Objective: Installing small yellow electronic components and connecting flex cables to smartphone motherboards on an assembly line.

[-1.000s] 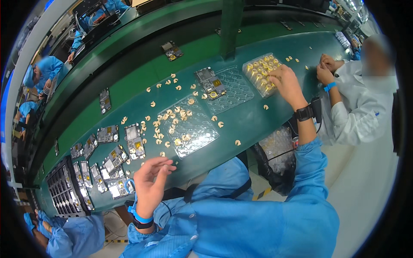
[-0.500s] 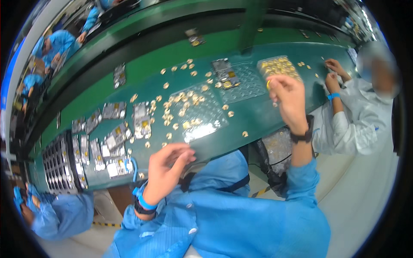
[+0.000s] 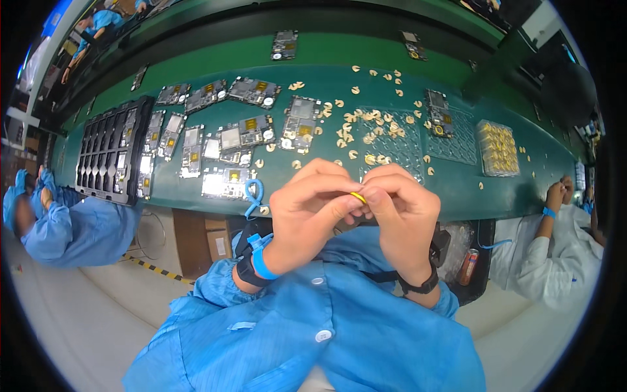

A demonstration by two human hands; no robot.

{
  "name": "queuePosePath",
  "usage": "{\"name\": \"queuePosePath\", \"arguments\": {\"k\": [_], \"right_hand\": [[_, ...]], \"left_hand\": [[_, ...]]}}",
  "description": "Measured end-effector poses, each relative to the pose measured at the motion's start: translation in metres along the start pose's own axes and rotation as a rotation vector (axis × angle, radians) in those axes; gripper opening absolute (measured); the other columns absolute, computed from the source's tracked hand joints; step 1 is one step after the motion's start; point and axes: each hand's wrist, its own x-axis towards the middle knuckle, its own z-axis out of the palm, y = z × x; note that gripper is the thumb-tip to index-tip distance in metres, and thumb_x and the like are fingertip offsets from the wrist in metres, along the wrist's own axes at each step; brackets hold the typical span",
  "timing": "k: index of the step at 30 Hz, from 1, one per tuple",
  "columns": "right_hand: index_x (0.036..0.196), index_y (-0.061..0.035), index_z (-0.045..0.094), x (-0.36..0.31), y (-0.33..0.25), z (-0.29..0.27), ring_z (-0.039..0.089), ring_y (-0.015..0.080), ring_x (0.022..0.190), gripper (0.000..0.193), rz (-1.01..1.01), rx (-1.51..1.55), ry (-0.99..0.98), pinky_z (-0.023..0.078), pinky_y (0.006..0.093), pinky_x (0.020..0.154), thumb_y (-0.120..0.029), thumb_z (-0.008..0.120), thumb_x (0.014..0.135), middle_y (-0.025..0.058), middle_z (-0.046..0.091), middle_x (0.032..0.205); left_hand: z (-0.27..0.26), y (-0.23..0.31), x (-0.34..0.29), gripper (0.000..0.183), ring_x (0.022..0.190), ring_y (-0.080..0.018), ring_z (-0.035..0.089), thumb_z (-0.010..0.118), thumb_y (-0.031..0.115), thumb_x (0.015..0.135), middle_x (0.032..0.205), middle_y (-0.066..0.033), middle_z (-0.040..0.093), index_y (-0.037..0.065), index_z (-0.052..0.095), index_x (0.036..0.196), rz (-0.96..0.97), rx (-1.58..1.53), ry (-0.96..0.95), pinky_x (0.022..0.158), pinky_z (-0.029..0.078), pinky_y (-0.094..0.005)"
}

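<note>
In front of my chest, both hands meet over the table's near edge. My left hand point(image 3: 310, 208) and my right hand point(image 3: 406, 210) pinch a small yellow disc point(image 3: 358, 196) between thumbs and fingertips. The fingers hide most of it. Just beyond the hands lies a clear plastic tray point(image 3: 410, 157) strewn with pale C-shaped pieces point(image 3: 377, 134), more of which are scattered on the table. Farther right, a second clear tray point(image 3: 465, 145) carries a circuit board point(image 3: 438, 114). Beside that stands a clear tray stack point(image 3: 498, 149) filled with yellow discs.
Several circuit boards point(image 3: 250, 130) lie on the left of the green table point(image 3: 333, 77). A black slotted tray point(image 3: 98, 157) stands at far left. A blue coiled cord point(image 3: 253, 196) hangs near my left wrist. Co-workers sit left point(image 3: 78, 222) and right point(image 3: 545, 258).
My right hand has come left from beside the yellow disc stack, bringing a yellow disc to my left hand. My left hand, open before, now grips it too. The view has swung right.
</note>
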Motion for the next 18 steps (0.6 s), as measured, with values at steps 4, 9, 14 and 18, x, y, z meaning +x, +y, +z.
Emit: {"name": "queuePosePath", "arguments": {"k": [4, 9, 14, 18], "right_hand": [[0.107, 0.0016, 0.078, 0.001, 0.003, 0.002, 0.072, 0.0166, 0.082, 0.014, -0.255, -0.332, -0.057, 0.058, 0.0285, 0.07, 0.003, 0.075, 0.093, 0.0117, 0.075, 0.096], [0.106, 0.0018, 0.077, 0.004, -0.001, 0.003, 0.073, 0.0185, 0.078, 0.017, -0.383, -0.512, -0.109, 0.058, 0.0287, 0.067, 0.003, 0.078, 0.089, 0.0117, 0.074, 0.095], [0.103, 0.0016, 0.075, 0.003, -0.003, 0.005, 0.072, 0.0173, 0.073, 0.015, -0.402, -0.544, -0.118, 0.058, 0.0279, 0.064, 0.005, 0.077, 0.088, 0.0116, 0.074, 0.092], [0.101, 0.0016, 0.075, 0.001, 0.0, 0.003, 0.072, 0.0164, 0.072, 0.014, -0.352, -0.544, -0.137, 0.058, 0.0278, 0.064, 0.005, 0.077, 0.087, 0.0111, 0.073, 0.09]], "left_hand": [[-0.013, 0.005, 0.0, 0.021, 0.085, -0.0201, 0.074, 0.068, -0.014, 0.095, 0.108, -0.0165, 0.068, -0.008, 0.074, 0.115, 0.005, -0.045, 0.053, 0.069, 0.063, -0.0287], [-0.02, 0.014, 0.0, 0.02, 0.083, -0.0187, 0.073, 0.069, -0.014, 0.095, 0.107, -0.016, 0.069, -0.008, 0.076, 0.113, 0.021, 0.049, 0.028, 0.068, 0.062, -0.0281], [-0.021, 0.016, 0.0, 0.022, 0.081, -0.0154, 0.071, 0.069, -0.013, 0.095, 0.107, -0.0137, 0.069, -0.007, 0.076, 0.115, 0.002, 0.102, -0.001, 0.067, 0.06, -0.0264], [-0.022, 0.014, -0.001, 0.023, 0.083, -0.0143, 0.071, 0.068, -0.011, 0.098, 0.109, -0.0127, 0.068, -0.007, 0.075, 0.119, -0.029, 0.103, -0.036, 0.069, 0.059, -0.0254]]}}
